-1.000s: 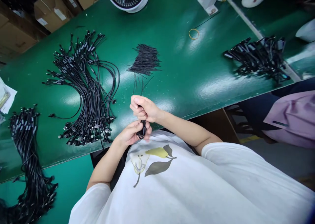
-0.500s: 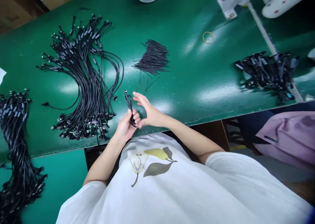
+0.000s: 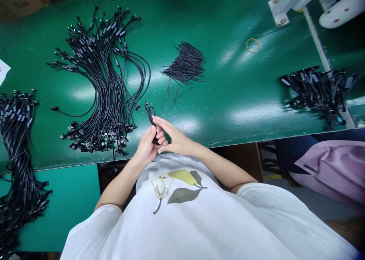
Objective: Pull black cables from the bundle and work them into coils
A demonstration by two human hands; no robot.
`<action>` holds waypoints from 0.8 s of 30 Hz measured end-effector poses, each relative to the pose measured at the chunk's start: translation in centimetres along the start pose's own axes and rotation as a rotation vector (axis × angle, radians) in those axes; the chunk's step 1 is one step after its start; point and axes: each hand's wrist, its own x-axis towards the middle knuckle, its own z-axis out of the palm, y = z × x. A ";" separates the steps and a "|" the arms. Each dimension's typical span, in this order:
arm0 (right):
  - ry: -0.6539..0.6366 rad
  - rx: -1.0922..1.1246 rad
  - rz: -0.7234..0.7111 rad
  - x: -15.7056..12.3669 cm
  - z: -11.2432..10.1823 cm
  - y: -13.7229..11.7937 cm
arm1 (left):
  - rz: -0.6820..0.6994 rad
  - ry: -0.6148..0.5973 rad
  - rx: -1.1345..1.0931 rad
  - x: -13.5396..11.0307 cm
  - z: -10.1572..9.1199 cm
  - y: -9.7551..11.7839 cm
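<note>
A folded black cable (image 3: 149, 112) stands up out of my left hand (image 3: 146, 145), whose fingers are closed around its lower part. My right hand (image 3: 180, 141) is beside it, fingers stretched out and thumb apart, with the fingertips at the cable's right side. Whether they press on it, I cannot tell. To the left lies a big spread of black cables (image 3: 107, 88) with connectors at both ends. Beyond my hands is a pile of short black ties (image 3: 186, 64), a few lying loose in front of it.
Folded cable bundles (image 3: 321, 90) lie at the right of the green table (image 3: 228, 88). Another cable heap (image 3: 18, 149) hangs over the left front. A yellow ring (image 3: 252, 45), a white metal stand (image 3: 285, 8) and cardboard boxes (image 3: 21, 1) are farther back. Someone's pink garment (image 3: 333, 165) shows at right.
My right hand's fingers have come in against the folded cable, closer to my left hand. My left hand keeps its hold. The whole view has shifted slightly.
</note>
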 end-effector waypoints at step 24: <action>0.160 -0.567 0.383 5.0 -12.7 5.8 | -0.057 0.024 0.146 0.2 -2.7 -0.3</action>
